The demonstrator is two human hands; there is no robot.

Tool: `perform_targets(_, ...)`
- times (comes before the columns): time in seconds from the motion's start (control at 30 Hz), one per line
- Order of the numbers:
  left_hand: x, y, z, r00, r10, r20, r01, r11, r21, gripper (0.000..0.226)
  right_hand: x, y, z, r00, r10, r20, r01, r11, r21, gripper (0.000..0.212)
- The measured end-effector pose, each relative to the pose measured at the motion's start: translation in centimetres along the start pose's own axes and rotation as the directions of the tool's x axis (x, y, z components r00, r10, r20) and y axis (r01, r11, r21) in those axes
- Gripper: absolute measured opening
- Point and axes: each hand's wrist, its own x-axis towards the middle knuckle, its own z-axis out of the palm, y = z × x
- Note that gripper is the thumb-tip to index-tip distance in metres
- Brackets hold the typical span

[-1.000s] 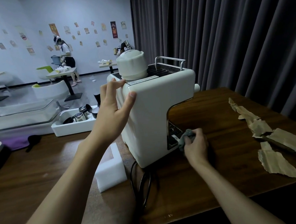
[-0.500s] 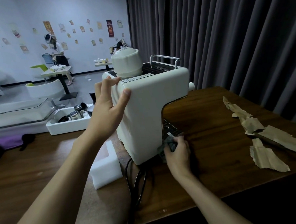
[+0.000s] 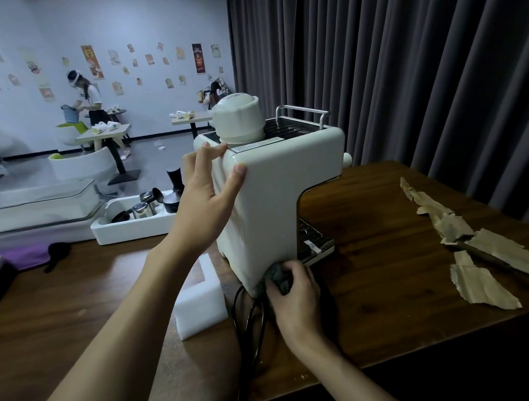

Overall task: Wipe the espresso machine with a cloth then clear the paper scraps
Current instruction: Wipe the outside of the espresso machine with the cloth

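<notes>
– While the left hand (image 3: 206, 203) is bracing the espresso machine (image 3: 272, 206) at its top near corner, fingers spread wide and laid against the white shell with the thumb on the near face, the right hand (image 3: 295, 293) is working low down at the base.

– And that right hand is bunching the dark cloth (image 3: 278, 276), fingers curled round it, pressing it into the bottom corner just beside the drip tray (image 3: 316, 243).

– The machine is standing upright on the tabletop (image 3: 384, 286), towards the near edge, and the black power cord (image 3: 248, 320) is looping out right under the wiping hand.

– That cord is what I'm watching. I'm thinking short, firm strokes along the bottom edge are the way here, so the cloth isn't snagging it or dragging the machine towards the edge.

– Agreed, and the bracing hand up top is doing the real work: pushing back against the wipe so nothing is sliding or tipping.

– I'm also wanting the cloth refolded to a fresh face before it's going over the tray.

– Over on the right, well apart from the machine, the brown paper scraps (image 3: 474, 250) are lying untouched, so I'm reading this as the wiping half, with the clearing not yet begun.
</notes>
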Motion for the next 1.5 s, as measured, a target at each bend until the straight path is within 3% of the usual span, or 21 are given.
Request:
perform_targets(0.2,0.0,-0.1,-0.1,1.000,0.010,0.011,-0.010,1.000,0.023,0.047,1.6,-1.0,-0.7,0.987,-0.030,-0.160,0.041,0.997,0.067,0.034)
perform_targets(0.37,0.0,0.1,-0.1,1.000,0.008,0.006,-0.008,1.000,0.008,0.045,-1.1,-1.5,1.2,0.961,-0.235,-0.148,0.239,0.971,0.007,0.033)
perform_targets(0.6,0.0,0.1,-0.2,1.000,-0.015,0.020,0.014,1.000,0.011,0.052,2.3,-2.1,-0.6,0.943,-0.173,-0.283,0.200,0.978,0.067,0.038)
perform_targets(0.8,0.0,0.2,-0.1,1.000,-0.008,0.002,0.008,1.000,-0.024,0.049,0.4,-2.7,0.5,0.889,-0.395,-0.230,0.408,0.913,0.010,0.037)
perform_targets(1.0,-0.1,0.1,-0.2,0.999,-0.031,0.018,0.031,1.000,0.005,0.062,4.1,-4.4,-1.5,0.870,-0.297,-0.394,0.344,0.937,0.053,0.039)
perform_targets(1.2,-0.1,0.3,-0.2,1.000,-0.018,0.016,0.018,1.000,0.006,0.061,2.3,-5.7,-0.7,0.791,-0.565,-0.233,0.580,0.815,-0.008,0.037)
perform_targets(1.4,-0.2,0.3,-0.1,0.999,-0.024,0.023,0.024,1.000,-0.011,0.048,7.4,-7.8,-3.4,0.789,-0.405,-0.463,0.467,0.884,0.022,0.038)
perform_targets(1.5,-0.2,0.3,-0.1,1.000,-0.013,0.021,0.014,1.000,-0.012,0.043,7.0,-8.8,-3.1,0.758,-0.498,-0.422,0.540,0.841,-0.022,0.039)
